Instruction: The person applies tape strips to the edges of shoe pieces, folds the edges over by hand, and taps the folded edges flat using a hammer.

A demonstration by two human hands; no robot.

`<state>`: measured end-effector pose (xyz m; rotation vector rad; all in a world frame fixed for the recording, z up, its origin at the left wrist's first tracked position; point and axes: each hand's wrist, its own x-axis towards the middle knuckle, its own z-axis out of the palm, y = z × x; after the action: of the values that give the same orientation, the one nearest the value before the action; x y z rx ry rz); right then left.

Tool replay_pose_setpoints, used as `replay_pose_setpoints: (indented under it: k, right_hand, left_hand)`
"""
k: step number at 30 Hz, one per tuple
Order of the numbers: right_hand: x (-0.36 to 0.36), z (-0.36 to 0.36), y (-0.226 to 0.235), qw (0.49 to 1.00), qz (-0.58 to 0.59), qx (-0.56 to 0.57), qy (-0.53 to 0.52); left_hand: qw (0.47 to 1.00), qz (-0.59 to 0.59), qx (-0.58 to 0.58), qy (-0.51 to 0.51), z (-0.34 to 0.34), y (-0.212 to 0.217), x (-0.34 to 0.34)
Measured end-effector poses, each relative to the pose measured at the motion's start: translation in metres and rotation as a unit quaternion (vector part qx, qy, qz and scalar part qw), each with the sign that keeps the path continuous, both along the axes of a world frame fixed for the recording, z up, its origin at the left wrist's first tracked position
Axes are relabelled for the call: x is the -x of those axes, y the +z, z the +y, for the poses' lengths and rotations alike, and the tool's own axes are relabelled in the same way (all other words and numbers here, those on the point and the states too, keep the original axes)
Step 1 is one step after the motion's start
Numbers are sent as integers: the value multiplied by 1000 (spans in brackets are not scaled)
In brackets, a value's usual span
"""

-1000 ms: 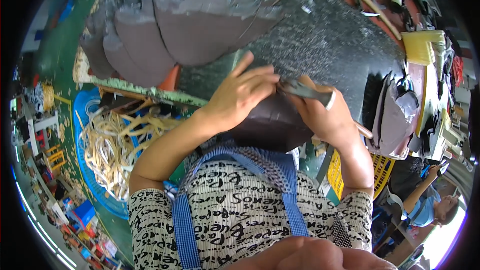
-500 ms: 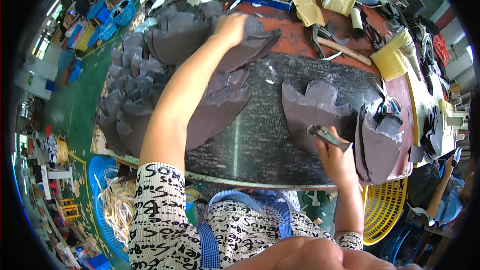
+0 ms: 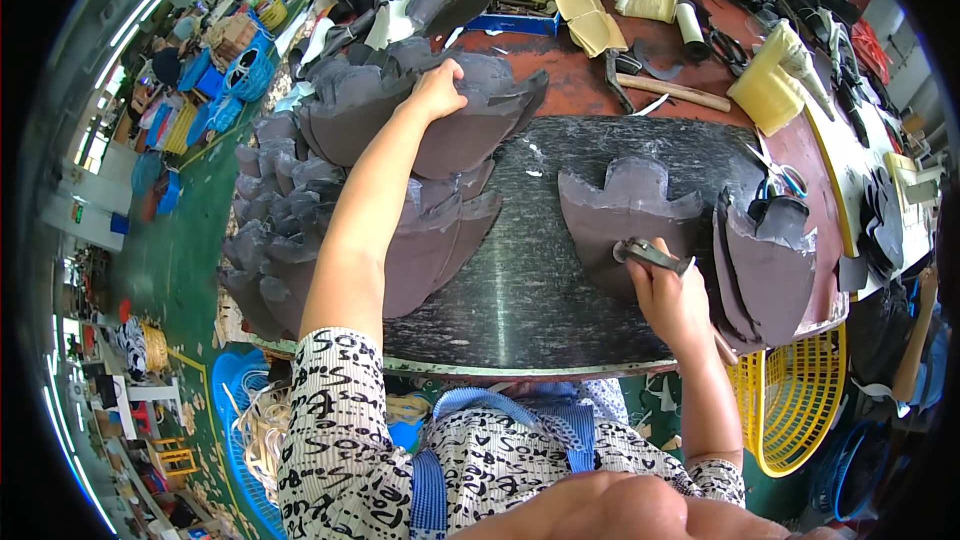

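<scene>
My left hand (image 3: 437, 92) reaches far out and lies on a grey scalloped leather piece (image 3: 455, 135) on top of a fanned stack of such pieces (image 3: 300, 200) at the left. My right hand (image 3: 668, 292) grips a small metal tool (image 3: 650, 255) and rests on a single grey scalloped piece (image 3: 625, 215) lying flat on the dark work mat (image 3: 520, 270). Just right of that hand stands a small stack of similar pieces (image 3: 770, 260).
Beyond the mat on the reddish round table (image 3: 590, 90) lie a wooden-handled hammer (image 3: 655, 88), scissors (image 3: 775, 175), yellow sponge blocks (image 3: 770, 90) and tan pieces (image 3: 590, 15). A yellow basket (image 3: 795, 400) hangs at the right, a blue basket (image 3: 240, 410) at the lower left.
My left hand has left my right hand and stretched out to the stack at the left. The single piece now lies flat on the mat under my right hand.
</scene>
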<state>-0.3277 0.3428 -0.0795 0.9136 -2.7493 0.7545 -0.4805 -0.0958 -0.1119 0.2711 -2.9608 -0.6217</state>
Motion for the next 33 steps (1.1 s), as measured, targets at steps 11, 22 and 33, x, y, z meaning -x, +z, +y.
replay_pose_setpoints:
  k: [11,22,33]
  right_hand:
    - [-5,-1,-10,999,30,9,-12]
    - [14,12,-8,999,-16,5,33]
    - [-49,-8,56,980,-134,122,81]
  left_hand:
    - [981,-89,171,-14,33,26,-3]
    - [915,150,-113,-356,116,180,-119]
    - [936,-35,-185,-298,176,22,-225]
